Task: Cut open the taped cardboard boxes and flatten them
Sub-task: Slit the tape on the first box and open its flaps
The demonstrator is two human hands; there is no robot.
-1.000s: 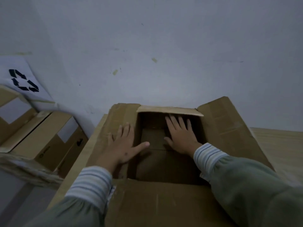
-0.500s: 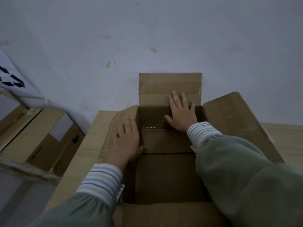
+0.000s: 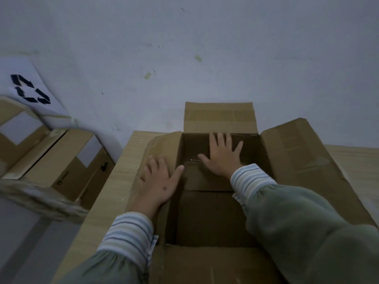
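An open brown cardboard box [image 3: 307, 160] stands on a light wooden table [image 3: 114, 187], its four top flaps folded outward. The far flap [image 3: 219, 117] stands upright against the wall with a strip of tape across it. My left hand [image 3: 160, 181] lies flat on the left flap, thumb pointing over the box's opening. My right hand [image 3: 223, 156] reaches inside the box with fingers spread, pressing against the far inner wall. Both sleeves are grey-green with striped cuffs. No knife is in view.
Left of the table, lower down, stand other brown cardboard boxes [image 3: 61, 160] with white labels. A white sheet with a black recycling symbol [image 3: 30, 89] leans above them. A pale wall [image 3: 205, 48] rises right behind the table.
The far flap went from folded down over the opening to standing upright. My right hand slid from the flap down onto the inner wall. My left hand stayed on the left flap.
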